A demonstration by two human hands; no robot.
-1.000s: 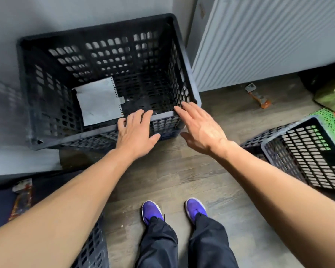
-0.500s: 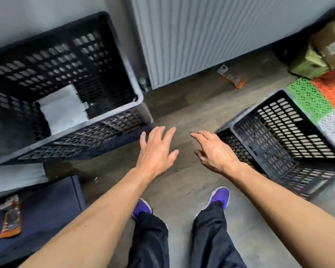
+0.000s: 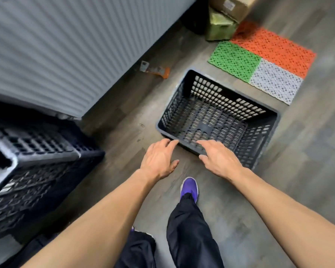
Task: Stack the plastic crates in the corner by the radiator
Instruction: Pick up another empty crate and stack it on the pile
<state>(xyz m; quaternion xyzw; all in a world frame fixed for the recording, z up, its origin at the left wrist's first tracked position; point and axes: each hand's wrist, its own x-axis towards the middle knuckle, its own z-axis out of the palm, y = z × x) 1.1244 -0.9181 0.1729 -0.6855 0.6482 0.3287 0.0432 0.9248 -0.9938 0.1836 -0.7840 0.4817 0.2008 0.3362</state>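
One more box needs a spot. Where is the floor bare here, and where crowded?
Bare floor: right of the loose crate, this side of the mat; also between that crate and the corner crates. The strip along the radiator is open but for a small orange tool. Crowded: the far end, with cardboard box and green box.

I see the left hand (image 3: pixel 159 161) and the right hand (image 3: pixel 219 161) reaching out flat, holding nothing. Right at the fingertips (image 3: pixel 170 142) is the near rim of a black crate (image 3: pixel 259 136). I cannot tell if they touch it. Far left of the fingers, blurry stacked crates (image 3: pixel 37 171) sit by the radiator (image 3: pixel 66 55).
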